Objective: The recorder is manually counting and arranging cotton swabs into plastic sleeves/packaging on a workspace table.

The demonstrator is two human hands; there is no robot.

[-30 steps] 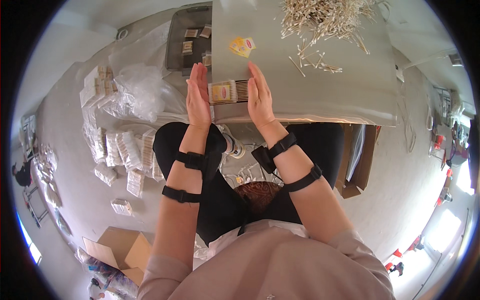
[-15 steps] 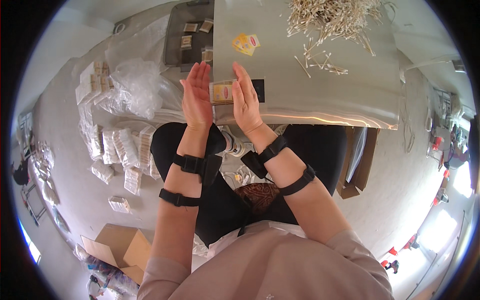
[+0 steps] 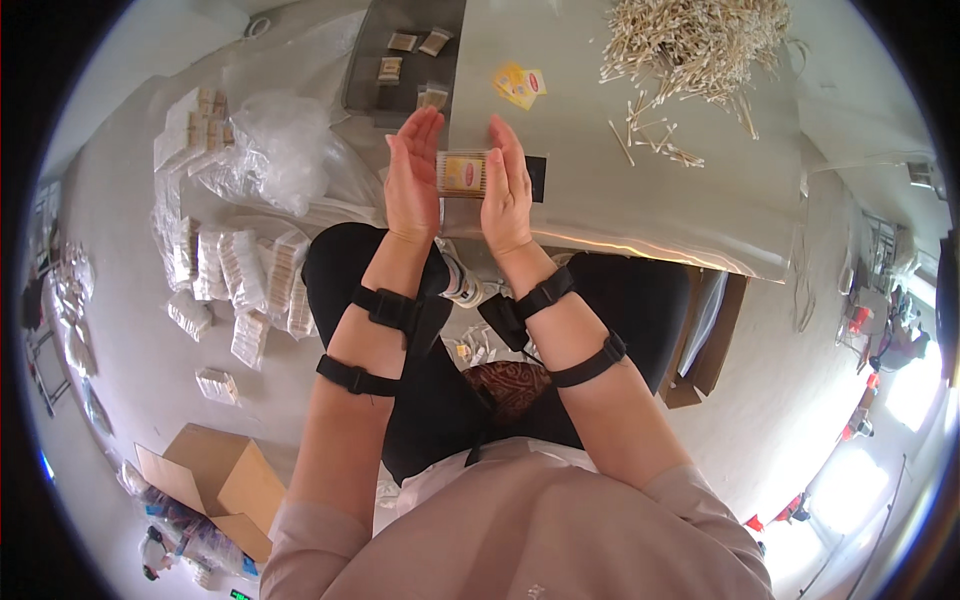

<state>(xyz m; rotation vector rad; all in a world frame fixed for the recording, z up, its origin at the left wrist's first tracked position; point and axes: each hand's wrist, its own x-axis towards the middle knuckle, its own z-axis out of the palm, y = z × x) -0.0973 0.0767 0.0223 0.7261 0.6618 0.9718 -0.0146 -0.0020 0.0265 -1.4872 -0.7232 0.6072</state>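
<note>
swab bundle (image 3: 463, 174) between left fingers (image 3: 424, 130) and right fingers (image 3: 512, 150), both sets straight, uncurled

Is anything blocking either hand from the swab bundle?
Nothing visible: the left hand is at the left end of the swab bundle, the right hand at its right end. The yellow cards and loose swabs lie farther up the table, out of the way.

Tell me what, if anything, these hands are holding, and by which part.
A pack of cotton swabs sits between the flat left hand and right hand, its two ends against or very near them; whether they grip it cannot be told.
</note>
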